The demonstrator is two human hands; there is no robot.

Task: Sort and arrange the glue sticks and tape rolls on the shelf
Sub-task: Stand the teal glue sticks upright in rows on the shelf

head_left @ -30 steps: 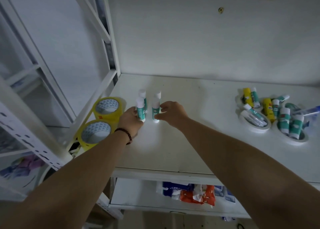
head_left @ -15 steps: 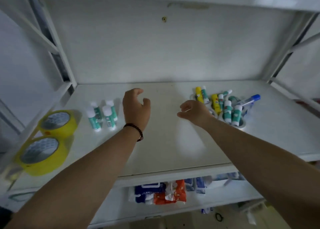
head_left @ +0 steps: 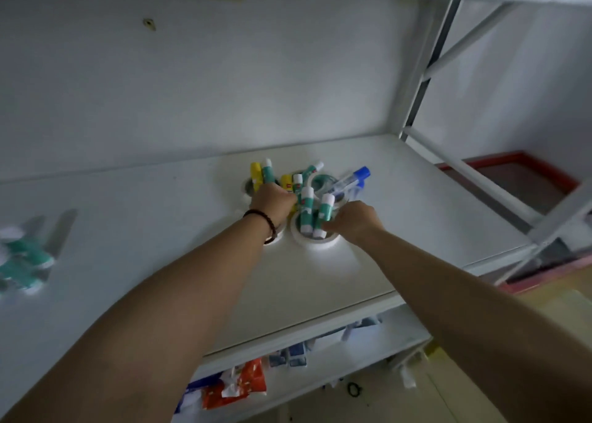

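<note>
Now both hands are in the heap of glue sticks (head_left: 307,209) and white tape rolls (head_left: 315,241) at the middle of the shelf (head_left: 416,205). The left hand (head_left: 272,203) is curled over the sticks on the left roll, though what it grips I cannot tell; the right hand (head_left: 354,221) has its fingers pinched on a green stick (head_left: 324,214) that stands tilted in the near roll. A blurred group of green sticks (head_left: 24,262) sits well apart at the far left. To do this well, I judge she should lift each stick straight up out of its ring, since a sideways pull could drag the roll or topple the neighbours. The blue-capped pen (head_left: 352,181) leaning across the far roll looks likely to slide if jostled.
</note>
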